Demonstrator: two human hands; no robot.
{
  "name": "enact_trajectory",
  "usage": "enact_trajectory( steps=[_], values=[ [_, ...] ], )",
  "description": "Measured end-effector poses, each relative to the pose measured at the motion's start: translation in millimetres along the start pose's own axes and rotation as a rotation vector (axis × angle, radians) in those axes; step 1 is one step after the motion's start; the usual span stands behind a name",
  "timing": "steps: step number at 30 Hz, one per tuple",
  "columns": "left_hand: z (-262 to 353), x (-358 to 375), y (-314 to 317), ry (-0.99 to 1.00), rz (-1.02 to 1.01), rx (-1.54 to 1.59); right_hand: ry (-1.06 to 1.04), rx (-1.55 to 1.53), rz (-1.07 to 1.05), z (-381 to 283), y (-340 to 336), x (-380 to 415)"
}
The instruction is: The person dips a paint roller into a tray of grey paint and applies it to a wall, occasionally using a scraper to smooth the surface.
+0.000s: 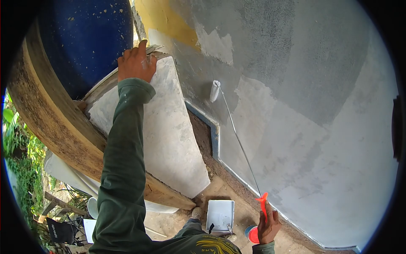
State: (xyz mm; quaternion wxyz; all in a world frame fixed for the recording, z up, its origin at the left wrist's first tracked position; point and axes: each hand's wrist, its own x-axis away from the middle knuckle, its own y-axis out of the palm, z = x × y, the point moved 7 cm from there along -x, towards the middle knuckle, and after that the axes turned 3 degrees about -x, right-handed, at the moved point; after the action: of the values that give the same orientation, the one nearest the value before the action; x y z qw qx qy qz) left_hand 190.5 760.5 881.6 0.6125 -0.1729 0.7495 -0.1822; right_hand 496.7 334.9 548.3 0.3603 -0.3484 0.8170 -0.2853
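Note:
My right hand [268, 224] is closed round the orange handle of a long, thin-framed paint roller [240, 142]. Its small white roller sleeve [215, 91] lies against the grey wall [237, 55], up and to the left of the hand. My left hand [138, 64], marked with whitish smears, has its fingers bent over the top edge of a pale slab [169, 127]; the fingertips are partly hidden. Patches of white, grey and yellow cover the wall beside the roller.
Below on the floor lie a paint tray [220, 213] and a red-topped can [253, 235]. A curved wooden beam [55, 110] and a dark blue surface [86, 38] fill the left. A stepped blue-grey edge [214, 139] borders the wall. Plants and a black folding chair [61, 230] stand lower left.

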Motion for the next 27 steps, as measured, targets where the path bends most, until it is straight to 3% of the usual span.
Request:
enact_trajectory(
  steps=[6, 13, 19, 22, 27],
  values=[
    [2, -1, -2, -0.012, -0.024, -0.005, -0.006, -0.042, -0.05, -39, 58, -65],
    [2, 0, -3, -0.009, -0.011, 0.001, -0.158, -0.088, 0.061, -85, 96, -121],
    [2, -1, -3, -0.007, -0.009, 0.023, -0.12, -0.095, 0.055, -65, 76, -97],
    [2, 0, -3, -0.002, 0.006, 0.012, 0.039, -0.072, -0.045, -43, 52, -69],
    [1, 0, -1, -0.003, 0.012, 0.003, 0.013, -0.045, 0.012, -9, 15, -16]
  ],
)
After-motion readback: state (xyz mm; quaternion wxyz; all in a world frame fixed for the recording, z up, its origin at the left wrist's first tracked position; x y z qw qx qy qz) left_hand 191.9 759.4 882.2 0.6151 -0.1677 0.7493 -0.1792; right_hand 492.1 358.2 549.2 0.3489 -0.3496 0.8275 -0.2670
